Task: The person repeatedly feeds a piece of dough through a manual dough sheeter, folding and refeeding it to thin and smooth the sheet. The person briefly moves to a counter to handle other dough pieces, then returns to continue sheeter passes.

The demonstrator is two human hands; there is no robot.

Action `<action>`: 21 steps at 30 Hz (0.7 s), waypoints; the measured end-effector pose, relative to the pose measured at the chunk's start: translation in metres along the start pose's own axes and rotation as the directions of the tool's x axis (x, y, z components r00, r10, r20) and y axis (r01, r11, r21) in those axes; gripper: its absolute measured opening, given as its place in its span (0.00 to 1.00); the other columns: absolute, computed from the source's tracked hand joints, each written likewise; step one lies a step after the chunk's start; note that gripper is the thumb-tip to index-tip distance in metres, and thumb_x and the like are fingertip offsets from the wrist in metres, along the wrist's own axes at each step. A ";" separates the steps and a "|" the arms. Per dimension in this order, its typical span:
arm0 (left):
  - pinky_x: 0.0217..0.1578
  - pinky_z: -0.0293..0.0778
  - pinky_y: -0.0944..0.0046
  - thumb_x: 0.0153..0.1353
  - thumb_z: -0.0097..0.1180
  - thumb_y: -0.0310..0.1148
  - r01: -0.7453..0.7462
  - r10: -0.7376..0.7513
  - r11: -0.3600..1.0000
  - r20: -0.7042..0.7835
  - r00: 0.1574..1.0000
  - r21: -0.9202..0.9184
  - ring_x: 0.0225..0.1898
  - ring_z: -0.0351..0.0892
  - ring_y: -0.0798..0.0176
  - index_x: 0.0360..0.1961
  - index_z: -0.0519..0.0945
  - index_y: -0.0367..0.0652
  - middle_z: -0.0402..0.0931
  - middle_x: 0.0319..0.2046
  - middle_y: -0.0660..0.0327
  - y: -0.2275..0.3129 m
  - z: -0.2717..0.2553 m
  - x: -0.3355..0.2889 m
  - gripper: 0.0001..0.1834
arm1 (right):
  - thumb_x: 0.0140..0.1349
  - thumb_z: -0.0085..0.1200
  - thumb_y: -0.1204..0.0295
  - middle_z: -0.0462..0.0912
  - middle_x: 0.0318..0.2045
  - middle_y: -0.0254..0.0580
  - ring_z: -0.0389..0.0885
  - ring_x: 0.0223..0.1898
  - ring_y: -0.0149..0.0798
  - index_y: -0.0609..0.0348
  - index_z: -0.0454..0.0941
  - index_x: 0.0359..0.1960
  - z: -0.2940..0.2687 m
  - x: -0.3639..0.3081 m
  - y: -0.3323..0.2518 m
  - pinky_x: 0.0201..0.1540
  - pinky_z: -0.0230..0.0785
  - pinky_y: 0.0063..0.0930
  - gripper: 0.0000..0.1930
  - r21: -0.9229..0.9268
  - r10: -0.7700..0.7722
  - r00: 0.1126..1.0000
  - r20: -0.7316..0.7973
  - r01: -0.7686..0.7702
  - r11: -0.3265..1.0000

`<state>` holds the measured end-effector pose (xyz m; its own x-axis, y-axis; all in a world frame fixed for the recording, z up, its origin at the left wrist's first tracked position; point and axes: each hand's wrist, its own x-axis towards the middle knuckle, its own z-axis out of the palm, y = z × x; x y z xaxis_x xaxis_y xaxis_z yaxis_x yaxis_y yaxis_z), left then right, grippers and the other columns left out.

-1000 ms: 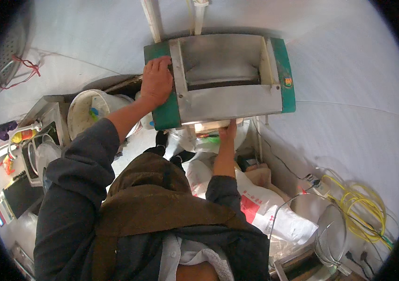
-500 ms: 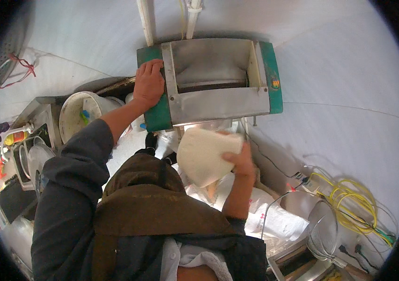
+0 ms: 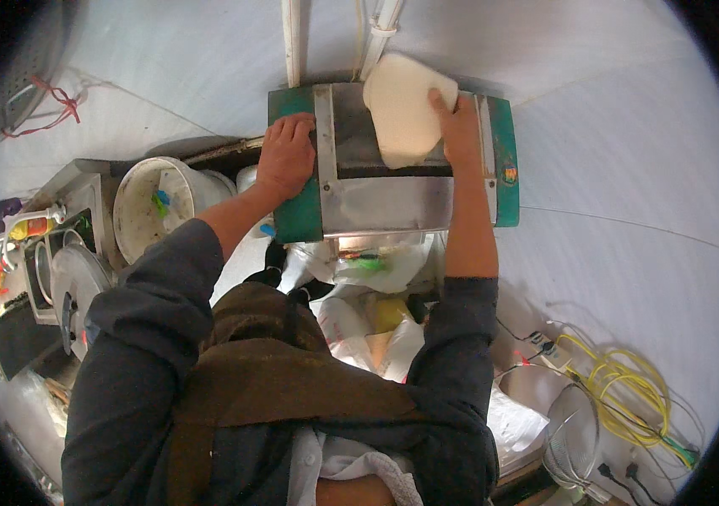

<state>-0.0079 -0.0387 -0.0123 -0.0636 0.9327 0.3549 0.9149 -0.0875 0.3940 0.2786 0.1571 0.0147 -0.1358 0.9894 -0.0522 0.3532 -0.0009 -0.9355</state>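
A dough sheeter [image 3: 389, 202], with a steel body and green end panels, stands against the wall in front of me. On its left green panel lies my left hand [image 3: 286, 156], fingers bent over the panel's inner edge. My right hand [image 3: 457, 128] holds a thick, pale, folded sheet of dough [image 3: 408, 110] by its right side, thumb on top and the other fingers mostly hidden. The dough is above the machine's open trough, tilted, its lower edge near the dark roller slot. Whether it touches the roller I cannot tell.
Left of the machine is a dirty white bucket [image 3: 157, 207], beside a steel sink unit [image 3: 89, 198] and a round lid [image 3: 81, 282]. White bags [image 3: 347, 329] lie below the machine. At the right are a yellow cable coil [image 3: 625, 384], a power strip [image 3: 552, 352] and a wire strainer [image 3: 570, 434].
My right hand has lifted the dough sheet from below the machine's front up over its trough. My left hand stays on the green panel. The whole view has shifted slightly.
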 end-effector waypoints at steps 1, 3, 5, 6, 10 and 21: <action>0.64 0.69 0.44 0.62 0.56 0.24 0.027 -0.026 0.999 0.032 0.999 -0.017 0.61 0.73 0.43 0.54 0.76 0.42 0.76 0.59 0.53 0.005 0.002 0.001 0.18 | 0.68 0.70 0.50 0.87 0.49 0.49 0.85 0.49 0.43 0.72 0.80 0.58 -0.004 0.006 0.034 0.55 0.76 0.39 0.33 -0.186 -0.047 0.998 -0.033 0.040 0.982; 0.64 0.69 0.44 0.63 0.56 0.24 0.051 -0.051 0.999 0.036 0.998 -0.003 0.61 0.73 0.43 0.54 0.76 0.42 0.76 0.59 0.53 0.000 -0.003 0.004 0.18 | 0.64 0.62 0.35 0.78 0.66 0.69 0.77 0.67 0.64 0.74 0.70 0.71 -0.003 0.015 0.057 0.70 0.66 0.51 0.51 -0.137 0.109 0.990 0.090 -0.096 0.986; 0.64 0.69 0.44 0.63 0.56 0.25 0.022 -0.022 1.000 0.013 1.000 0.001 0.61 0.73 0.44 0.55 0.76 0.42 0.76 0.59 0.53 0.004 -0.002 -0.002 0.18 | 0.64 0.59 0.31 0.76 0.67 0.72 0.75 0.68 0.66 0.75 0.69 0.71 -0.017 0.015 0.066 0.71 0.65 0.53 0.54 -0.355 0.095 0.977 0.190 -0.021 0.935; 0.64 0.69 0.44 0.64 0.56 0.25 0.033 -0.034 0.999 0.023 0.999 0.012 0.61 0.73 0.44 0.55 0.76 0.42 0.76 0.59 0.53 0.006 -0.001 -0.003 0.18 | 0.64 0.58 0.30 0.76 0.67 0.72 0.75 0.69 0.65 0.76 0.69 0.71 -0.021 0.014 0.071 0.72 0.66 0.52 0.54 -0.431 0.158 0.960 0.229 -0.045 0.901; 0.64 0.69 0.45 0.64 0.56 0.25 0.042 -0.043 0.997 0.016 0.999 0.059 0.62 0.73 0.45 0.57 0.76 0.42 0.76 0.61 0.53 -0.002 -0.001 -0.003 0.19 | 0.63 0.57 0.29 0.77 0.67 0.72 0.76 0.69 0.64 0.76 0.70 0.70 -0.022 0.004 0.032 0.71 0.67 0.52 0.55 -0.594 0.382 0.826 0.415 -0.073 0.801; 0.63 0.70 0.45 0.64 0.56 0.25 0.011 -0.011 0.999 -0.003 1.000 0.051 0.60 0.74 0.45 0.55 0.76 0.42 0.77 0.59 0.56 -0.004 -0.002 -0.006 0.18 | 0.77 0.59 0.62 0.88 0.47 0.40 0.86 0.49 0.38 0.61 0.84 0.53 -0.040 -0.190 -0.002 0.52 0.81 0.36 0.15 0.796 0.212 0.975 -0.069 -0.074 0.601</action>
<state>-0.0120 -0.0443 -0.0147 -0.0750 0.9326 0.3532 0.9333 -0.0591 0.3541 0.3411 -0.0249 0.0403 0.0058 0.9744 -0.2248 -0.5147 -0.1899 -0.8361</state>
